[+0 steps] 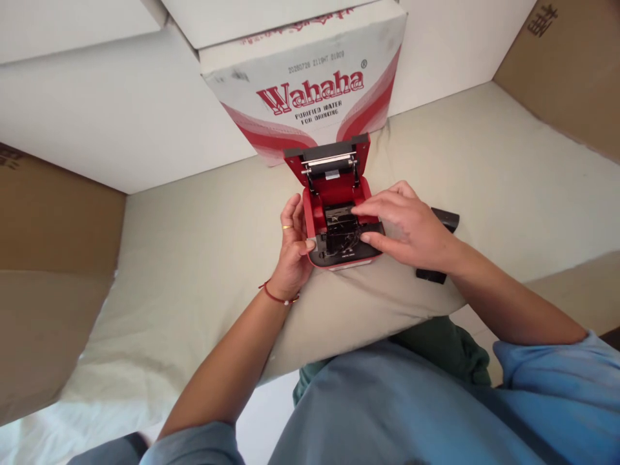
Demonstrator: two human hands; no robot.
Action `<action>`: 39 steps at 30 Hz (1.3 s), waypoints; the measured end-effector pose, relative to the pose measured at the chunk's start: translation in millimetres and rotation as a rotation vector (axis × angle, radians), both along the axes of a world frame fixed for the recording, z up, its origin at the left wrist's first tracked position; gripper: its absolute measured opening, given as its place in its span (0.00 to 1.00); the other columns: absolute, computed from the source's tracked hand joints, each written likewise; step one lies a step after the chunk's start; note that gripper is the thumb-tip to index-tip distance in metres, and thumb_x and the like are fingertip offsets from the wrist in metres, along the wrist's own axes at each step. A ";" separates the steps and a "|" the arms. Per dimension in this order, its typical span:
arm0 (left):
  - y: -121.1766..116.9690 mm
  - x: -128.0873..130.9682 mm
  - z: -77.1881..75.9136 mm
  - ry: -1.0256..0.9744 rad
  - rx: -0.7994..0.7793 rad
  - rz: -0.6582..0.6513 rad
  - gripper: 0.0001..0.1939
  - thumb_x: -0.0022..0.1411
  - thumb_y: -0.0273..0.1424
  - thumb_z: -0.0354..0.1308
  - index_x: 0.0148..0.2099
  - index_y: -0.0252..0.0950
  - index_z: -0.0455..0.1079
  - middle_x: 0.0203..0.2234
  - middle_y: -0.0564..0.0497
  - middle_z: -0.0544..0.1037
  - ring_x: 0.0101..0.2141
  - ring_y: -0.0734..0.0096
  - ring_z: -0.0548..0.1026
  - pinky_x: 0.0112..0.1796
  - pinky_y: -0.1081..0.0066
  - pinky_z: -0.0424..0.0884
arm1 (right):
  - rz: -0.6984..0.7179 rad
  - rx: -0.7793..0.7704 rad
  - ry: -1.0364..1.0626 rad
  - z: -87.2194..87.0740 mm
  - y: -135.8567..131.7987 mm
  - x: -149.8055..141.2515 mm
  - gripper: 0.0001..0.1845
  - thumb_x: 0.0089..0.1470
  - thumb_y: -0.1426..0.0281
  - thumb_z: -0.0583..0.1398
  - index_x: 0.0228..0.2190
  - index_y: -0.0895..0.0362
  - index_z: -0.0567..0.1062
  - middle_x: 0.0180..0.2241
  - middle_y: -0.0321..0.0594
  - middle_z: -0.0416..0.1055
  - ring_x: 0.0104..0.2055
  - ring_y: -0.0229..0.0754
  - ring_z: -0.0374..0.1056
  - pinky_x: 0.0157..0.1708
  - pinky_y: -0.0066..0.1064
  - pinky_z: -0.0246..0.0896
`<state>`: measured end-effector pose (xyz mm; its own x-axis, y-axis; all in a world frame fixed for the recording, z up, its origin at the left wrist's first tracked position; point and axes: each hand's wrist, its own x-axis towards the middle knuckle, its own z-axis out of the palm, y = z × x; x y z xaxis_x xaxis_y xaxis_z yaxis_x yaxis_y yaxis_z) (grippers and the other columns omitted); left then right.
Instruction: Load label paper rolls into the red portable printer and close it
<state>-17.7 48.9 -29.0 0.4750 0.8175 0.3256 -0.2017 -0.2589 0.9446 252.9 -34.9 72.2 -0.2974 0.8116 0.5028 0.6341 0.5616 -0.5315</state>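
A small red and black printer (pixel 314 213) stands on the cloth with its hinged lid (pixel 329 155) raised, showing a roller and a metal bar under the lid. Inside its body are black parts and what look like thin dark wires. My left hand (pixel 293 242) grips the printer's left side, thumb on the front corner and fingers along the outer wall. Over the right side of the opening is my right hand (pixel 404 226), its thumb and forefinger apart, with the fingertips at the black inner parts. I cannot make out anything held between them.
Behind the printer stands a white and red Wahaha water carton (pixel 310 84). Black objects (pixel 431 276) lie partly hidden behind my right wrist. Brown cardboard (pixel 58 258) borders the left, and another brown box (pixel 566 71) the right. A beige cloth (pixel 194 245) covers the surface.
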 end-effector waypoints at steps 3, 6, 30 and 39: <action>0.0 1.6 -0.3 -0.080 -0.066 -0.034 0.48 0.65 0.57 0.74 0.80 0.63 0.58 0.84 0.49 0.60 0.80 0.49 0.65 0.74 0.50 0.72 | 0.104 -0.126 0.002 10.0 9.5 -4.4 0.11 0.71 0.64 0.66 0.49 0.50 0.88 0.54 0.44 0.86 0.52 0.50 0.80 0.54 0.44 0.76; -2.4 4.9 2.5 -0.162 -0.155 -0.036 0.47 0.62 0.54 0.77 0.77 0.61 0.64 0.82 0.52 0.64 0.80 0.48 0.64 0.76 0.49 0.68 | 0.089 -0.202 0.094 20.0 19.1 -14.1 0.11 0.72 0.67 0.63 0.37 0.54 0.86 0.40 0.39 0.86 0.40 0.43 0.80 0.43 0.35 0.73; -4.1 5.7 8.1 -0.233 -0.259 -0.016 0.45 0.57 0.52 0.82 0.72 0.55 0.72 0.78 0.51 0.68 0.79 0.45 0.63 0.76 0.49 0.67 | -0.286 -0.228 0.165 46.3 -4.2 45.0 0.10 0.65 0.62 0.68 0.34 0.51 0.87 0.33 0.36 0.87 0.34 0.41 0.81 0.38 0.34 0.75; -4.5 3.7 9.2 -0.228 -0.300 0.011 0.44 0.54 0.49 0.82 0.71 0.55 0.74 0.76 0.52 0.71 0.77 0.46 0.66 0.73 0.52 0.73 | -0.695 -0.441 -0.122 -3.2 -57.7 121.1 0.22 0.62 0.51 0.66 0.49 0.49 0.90 0.44 0.46 0.89 0.32 0.49 0.76 0.41 0.46 0.74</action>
<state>-14.0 44.4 -19.8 0.4088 0.8973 0.1667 -0.4140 0.0195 0.9101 374.0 -92.6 69.0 0.3127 0.9453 0.0928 0.8272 -0.2230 -0.5157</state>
